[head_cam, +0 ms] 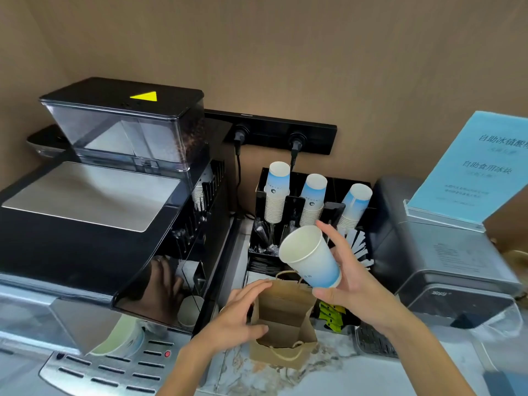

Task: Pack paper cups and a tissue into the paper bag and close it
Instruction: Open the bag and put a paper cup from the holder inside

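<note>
A brown paper bag (pixel 283 318) stands open on the marble counter, its twisted handles up. My left hand (pixel 240 312) grips the bag's left wall. My right hand (pixel 351 281) holds a white and blue paper cup (pixel 310 257) tilted on its side just above the bag's mouth, its opening facing left and up. Behind, three stacks of upside-down paper cups (pixel 275 195) stand in a black organiser (pixel 331 207). No tissue shows in view.
A large black coffee machine (pixel 94 224) fills the left, its drip grille (pixel 114 367) at the front. A grey appliance (pixel 445 258) with a blue sign (pixel 468 167) stands on the right. Green sachets (pixel 333 317) and white sticks (pixel 358 244) sit by the organiser.
</note>
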{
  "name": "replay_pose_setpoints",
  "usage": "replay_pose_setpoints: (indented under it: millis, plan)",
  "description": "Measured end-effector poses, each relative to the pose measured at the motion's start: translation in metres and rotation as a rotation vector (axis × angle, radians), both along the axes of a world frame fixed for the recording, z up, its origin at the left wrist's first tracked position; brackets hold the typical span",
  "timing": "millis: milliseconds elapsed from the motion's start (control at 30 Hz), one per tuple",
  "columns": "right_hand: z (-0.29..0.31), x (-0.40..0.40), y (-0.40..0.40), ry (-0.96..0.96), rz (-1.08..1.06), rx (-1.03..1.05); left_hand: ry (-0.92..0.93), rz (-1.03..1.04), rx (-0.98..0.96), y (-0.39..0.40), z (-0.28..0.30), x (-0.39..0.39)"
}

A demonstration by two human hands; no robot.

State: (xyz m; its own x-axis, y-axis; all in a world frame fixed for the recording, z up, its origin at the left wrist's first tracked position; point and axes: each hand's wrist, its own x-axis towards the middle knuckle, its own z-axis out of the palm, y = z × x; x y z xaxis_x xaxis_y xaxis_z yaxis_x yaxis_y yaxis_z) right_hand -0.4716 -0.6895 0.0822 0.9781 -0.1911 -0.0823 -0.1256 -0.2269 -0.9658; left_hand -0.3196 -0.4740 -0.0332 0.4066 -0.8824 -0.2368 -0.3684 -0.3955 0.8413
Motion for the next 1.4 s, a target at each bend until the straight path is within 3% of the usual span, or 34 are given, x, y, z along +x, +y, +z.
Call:
replay_pose_setpoints:
  millis: [133,300,400,567,733,933,1133,1267,1400]
  plan:
    - [-0.01,-0.009,0.014,0.028,0.005,0.001,0.011,0.009,0.011,-0.001,0.001,0.0]
    - [-0.033,-0.011,0.029,0.2,0.051,-0.003,-0.041,0.018,0.027,-0.002,-0.002,-0.001]
    - [-0.044,-0.004,0.04,0.301,0.041,-0.134,-0.086,0.003,0.033,-0.003,-0.005,-0.002]
    - [-0.049,0.017,0.053,0.394,0.087,-0.538,-0.071,0.025,0.052,-0.003,-0.011,-0.004]
    - [-0.048,0.033,0.064,0.421,0.111,-0.653,-0.108,0.02,0.037,-0.003,-0.014,-0.003]
    - [-0.048,0.035,0.069,0.305,0.025,-0.799,-0.152,-0.033,0.016,0.001,-0.005,-0.005]
    - [-0.049,0.034,0.072,0.382,0.222,-1.096,-0.127,-0.039,0.012,-0.001,-0.001,-0.008]
    - [-0.058,0.045,0.075,0.617,0.452,-1.296,-0.137,-0.062,0.006,-0.002,-0.004,-0.009]
    - [-0.074,0.067,0.079,0.809,0.632,-1.324,-0.121,-0.106,0.021,-0.007,-0.009,-0.012]
